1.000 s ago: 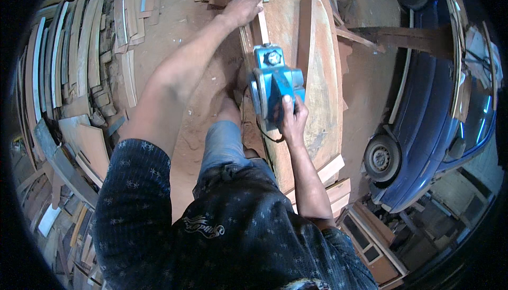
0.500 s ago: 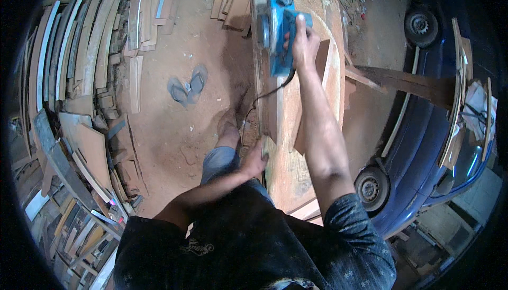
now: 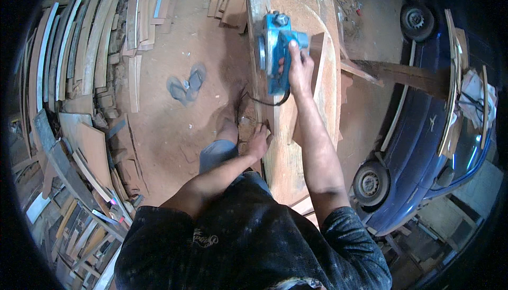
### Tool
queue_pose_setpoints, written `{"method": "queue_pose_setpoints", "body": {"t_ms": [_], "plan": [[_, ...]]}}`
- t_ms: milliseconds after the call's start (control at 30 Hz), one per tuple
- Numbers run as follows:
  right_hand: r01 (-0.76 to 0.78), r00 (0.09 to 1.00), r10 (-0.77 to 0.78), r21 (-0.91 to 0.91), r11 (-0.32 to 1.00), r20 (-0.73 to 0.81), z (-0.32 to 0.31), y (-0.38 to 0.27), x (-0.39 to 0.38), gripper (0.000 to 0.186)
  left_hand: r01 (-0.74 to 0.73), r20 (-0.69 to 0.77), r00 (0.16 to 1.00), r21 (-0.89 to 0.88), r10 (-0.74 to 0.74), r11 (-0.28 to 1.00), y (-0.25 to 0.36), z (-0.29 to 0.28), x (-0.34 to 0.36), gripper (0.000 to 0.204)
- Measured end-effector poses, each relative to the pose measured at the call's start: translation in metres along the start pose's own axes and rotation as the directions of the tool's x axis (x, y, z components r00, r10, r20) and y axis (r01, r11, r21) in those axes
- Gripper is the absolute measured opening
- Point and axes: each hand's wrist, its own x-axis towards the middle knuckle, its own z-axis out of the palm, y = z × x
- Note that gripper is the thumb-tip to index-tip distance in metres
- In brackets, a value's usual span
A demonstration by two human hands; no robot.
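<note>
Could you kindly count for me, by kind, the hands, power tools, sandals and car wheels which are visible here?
Left hand and right hand: 2
Blue power tool: 1
Sandals: 2
Car wheels: 2
Total: 7

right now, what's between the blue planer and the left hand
In the head view, a stretch of wooden strip lies between the blue planer and the left hand, with the black cord curving across it.

Datum: view centre. Bench (image 3: 288,171), 1 o'clock: planer (image 3: 275,60) over wood strip (image 3: 270,118); board (image 3: 319,60) at planer's 4. Sandals (image 3: 186,85) on floor (image 3: 164,142), 10 o'clock; car (image 3: 418,128), 3 o'clock.
</note>
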Motion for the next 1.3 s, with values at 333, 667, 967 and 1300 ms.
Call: {"method": "queue_pose_setpoints", "body": {"t_ms": [333, 667, 967, 1300], "plan": [[-0.087, 0.994, 0.092, 0.077, 0.993, -0.055, -0.072, 0.085, -0.220, 0.037, -0.094, 0.366, 0.929, 0.068, 0.063, 0.993, -0.069, 0.008, -0.071, 0.031], [-0.268, 0.960, 0.270, 0.037, 0.963, -0.072, -0.149, 0.124, -0.391, 0.047, -0.255, -0.077, 0.961, 0.138, 0.267, 0.957, -0.071, -0.019, -0.042, 0.071], [-0.159, 0.984, 0.160, 0.020, 0.987, -0.082, -0.142, 0.124, -0.375, 0.040, -0.252, 0.027, 0.964, 0.390, 0.263, 0.886, -0.036, -0.005, 0.016, 0.098], [-0.063, 0.998, 0.065, 0.071, 0.995, -0.025, -0.099, 0.114, -0.262, 0.049, -0.317, 0.023, 0.933, 0.529, 0.360, 0.787, -0.064, 0.025, 0.047, 0.079]]}}
